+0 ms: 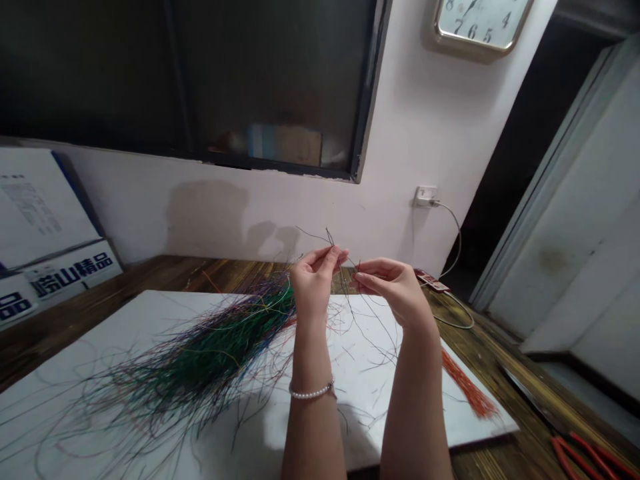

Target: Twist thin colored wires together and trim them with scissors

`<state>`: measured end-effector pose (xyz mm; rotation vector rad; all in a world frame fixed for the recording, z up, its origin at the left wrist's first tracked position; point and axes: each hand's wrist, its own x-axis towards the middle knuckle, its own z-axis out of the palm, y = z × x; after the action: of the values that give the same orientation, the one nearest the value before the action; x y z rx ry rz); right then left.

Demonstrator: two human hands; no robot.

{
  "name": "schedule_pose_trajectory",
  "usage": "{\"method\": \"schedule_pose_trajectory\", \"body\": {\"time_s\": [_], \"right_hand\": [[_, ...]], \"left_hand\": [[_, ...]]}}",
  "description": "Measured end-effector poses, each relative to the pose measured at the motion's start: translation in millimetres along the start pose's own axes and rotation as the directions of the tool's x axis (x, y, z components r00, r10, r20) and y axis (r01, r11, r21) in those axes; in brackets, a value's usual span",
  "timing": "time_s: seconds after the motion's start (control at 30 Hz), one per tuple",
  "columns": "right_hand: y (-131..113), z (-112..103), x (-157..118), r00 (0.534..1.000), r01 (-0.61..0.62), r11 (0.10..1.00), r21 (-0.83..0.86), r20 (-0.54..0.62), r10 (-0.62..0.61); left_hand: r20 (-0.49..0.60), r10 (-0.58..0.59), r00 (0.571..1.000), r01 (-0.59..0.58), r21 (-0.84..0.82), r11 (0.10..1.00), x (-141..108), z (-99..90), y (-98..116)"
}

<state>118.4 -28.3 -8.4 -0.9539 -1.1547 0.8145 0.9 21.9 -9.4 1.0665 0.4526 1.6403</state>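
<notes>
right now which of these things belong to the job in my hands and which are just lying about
Likely in the job:
dark strands pinched by left hand and right hand
mostly green bundle
white board beneath it

Apparently just lying about:
red-handled scissors, untouched
wall clock
white cable

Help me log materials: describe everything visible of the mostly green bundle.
The bundle is a loose sheaf of thin, wire-like strands, mostly green, with purple, blue, red and yellow ones. It lies slantwise on the white board, ends splayed toward the near left. The left hand partly hides its far end; whether they touch is unclear.
</notes>
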Motion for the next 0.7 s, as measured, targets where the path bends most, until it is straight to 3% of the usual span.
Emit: {"method": "schedule_pose_trajectory", "body": {"time_s": [0.4,0.53,0.7], "right_hand": [[4,2,0,0.996,-0.043,0.994,-0.101,0.069,0.050],[5,1,3,0.998,-0.058,0.997,-0.050,-0.026,0.057],[5,-5,5,0.979,0.106,0.988,-0.115,-0.162,-0.124]], "left_hand": [[-0.015,0.069,0.998,-0.068,0.043,0.997,4,-3.5,-7],[-0.011,0.123,0.992,-0.121,0.099,0.988,6,-6.7,-11],[0.007,0.125,0.992,-0.124,0.177,0.976,6,-8.7,-12]]}}
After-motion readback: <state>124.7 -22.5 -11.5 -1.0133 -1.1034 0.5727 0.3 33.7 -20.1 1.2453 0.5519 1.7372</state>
